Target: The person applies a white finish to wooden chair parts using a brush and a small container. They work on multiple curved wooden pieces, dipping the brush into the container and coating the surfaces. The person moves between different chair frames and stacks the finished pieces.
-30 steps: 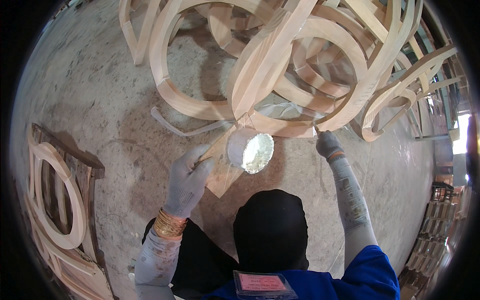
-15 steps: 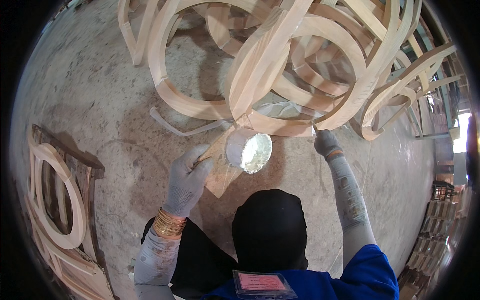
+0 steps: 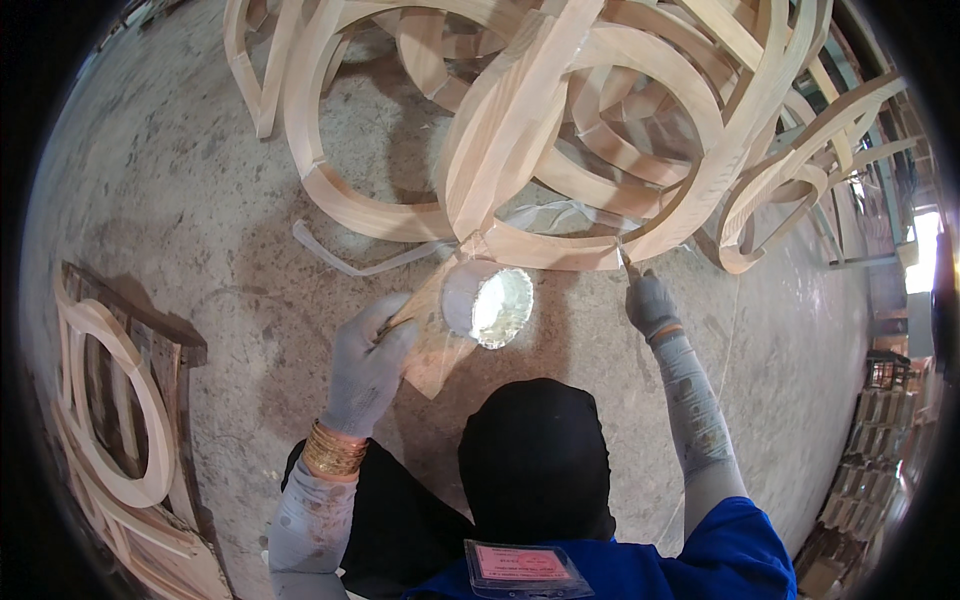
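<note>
Bare, dusty concrete floor (image 3: pixel 170 200) spreads beneath a worker crouched over a heap of pale curved wooden frames (image 3: pixel 560 130), with more finished frames stacked against the floor well to the left of the left hand (image 3: pixel 110 400).

The left hand (image 3: pixel 368 362), gloved in grey with gold bangles (image 3: pixel 333 452) at the wrist, is closed around a flat wooden offcut (image 3: pixel 432 345) that carries a small round tub (image 3: pixel 488 303) of whitish paste, holding both level just below the nearest frame rail (image 3: pixel 545 250). The right hand (image 3: pixel 650 303), also gloved, is closed on a thin blade-like tool (image 3: pixel 626 264) whose tip meets the lower edge of that rail, just above and to the right of the tub. What kind of tool it is cannot be told at this size.

Judging by the tub and the tool at the wood, the step in hand looks like filling or smoothing a joint in the rail. The next move would seem to call for drawing the tip steadily along the seam, keeping the tub flat on its board, and bringing the tool back across to the tub between the hands for more paste.

A loose curved strip of wood (image 3: pixel 350 262) lies on the floor just above the left hand.
</note>
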{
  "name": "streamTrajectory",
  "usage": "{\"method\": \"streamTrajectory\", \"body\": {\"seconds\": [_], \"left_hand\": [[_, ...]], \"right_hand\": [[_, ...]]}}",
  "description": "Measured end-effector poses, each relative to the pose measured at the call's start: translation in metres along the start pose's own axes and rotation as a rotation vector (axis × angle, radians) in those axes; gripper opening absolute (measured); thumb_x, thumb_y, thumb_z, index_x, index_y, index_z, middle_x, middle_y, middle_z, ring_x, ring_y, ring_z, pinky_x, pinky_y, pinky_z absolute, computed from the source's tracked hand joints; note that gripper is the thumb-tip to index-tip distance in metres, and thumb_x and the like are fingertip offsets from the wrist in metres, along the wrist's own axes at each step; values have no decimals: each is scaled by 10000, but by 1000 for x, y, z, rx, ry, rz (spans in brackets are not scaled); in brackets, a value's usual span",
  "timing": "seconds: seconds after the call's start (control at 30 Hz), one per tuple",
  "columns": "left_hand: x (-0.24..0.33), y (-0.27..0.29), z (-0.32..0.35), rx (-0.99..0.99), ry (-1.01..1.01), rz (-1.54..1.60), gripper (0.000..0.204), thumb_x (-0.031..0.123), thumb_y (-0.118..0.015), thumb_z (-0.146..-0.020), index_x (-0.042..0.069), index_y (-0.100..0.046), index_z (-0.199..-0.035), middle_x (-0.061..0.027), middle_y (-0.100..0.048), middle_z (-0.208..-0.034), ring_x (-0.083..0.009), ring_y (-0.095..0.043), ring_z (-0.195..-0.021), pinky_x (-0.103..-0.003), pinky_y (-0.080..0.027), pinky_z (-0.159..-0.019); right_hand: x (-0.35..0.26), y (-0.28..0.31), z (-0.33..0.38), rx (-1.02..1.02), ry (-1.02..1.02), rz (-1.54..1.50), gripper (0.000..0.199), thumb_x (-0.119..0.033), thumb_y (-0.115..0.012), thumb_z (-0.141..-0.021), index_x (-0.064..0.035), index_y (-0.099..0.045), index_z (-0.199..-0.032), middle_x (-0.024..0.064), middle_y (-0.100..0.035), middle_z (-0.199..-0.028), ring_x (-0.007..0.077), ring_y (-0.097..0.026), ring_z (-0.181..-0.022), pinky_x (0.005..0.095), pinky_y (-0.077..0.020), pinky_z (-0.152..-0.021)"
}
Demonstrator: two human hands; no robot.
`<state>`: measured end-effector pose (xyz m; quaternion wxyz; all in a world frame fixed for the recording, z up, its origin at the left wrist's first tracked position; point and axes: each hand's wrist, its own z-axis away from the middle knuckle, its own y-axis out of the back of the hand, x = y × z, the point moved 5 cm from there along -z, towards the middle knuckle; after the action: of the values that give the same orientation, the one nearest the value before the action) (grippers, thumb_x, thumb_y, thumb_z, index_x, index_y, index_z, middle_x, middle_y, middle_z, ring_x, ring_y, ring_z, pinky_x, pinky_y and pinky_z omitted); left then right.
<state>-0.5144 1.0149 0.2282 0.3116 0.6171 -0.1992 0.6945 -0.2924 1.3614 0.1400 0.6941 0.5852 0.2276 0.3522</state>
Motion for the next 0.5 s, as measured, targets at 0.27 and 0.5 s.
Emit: {"method": "streamTrajectory", "body": {"seconds": [0.27, 0.5], "left_hand": [[-4, -3, 2, 6, 74, 62, 259, 67, -546, -863, -29, -613, -1094, -29, -625, -879, -78, -541, -774, -232, -454, -721], [-6, -6, 3, 4, 100, 45, 270, 78, -552, -870, -28, -607, -1112, -36, -630, -883, -79, -545, -779, -236, -459, -721]], "right_hand": [[-4, 8, 14, 1, -2, -59, 343, -89, -452, -852, 10, -541, -1168, 251, -586, -897, 390, -626, -757, 469, -520, -650], [3, -2, 22, 15, -9, -35, 288, -124, -523, -834, 17, -566, -1082, 243, -575, -860, 394, -603, -737, 467, -497, -643]]}}
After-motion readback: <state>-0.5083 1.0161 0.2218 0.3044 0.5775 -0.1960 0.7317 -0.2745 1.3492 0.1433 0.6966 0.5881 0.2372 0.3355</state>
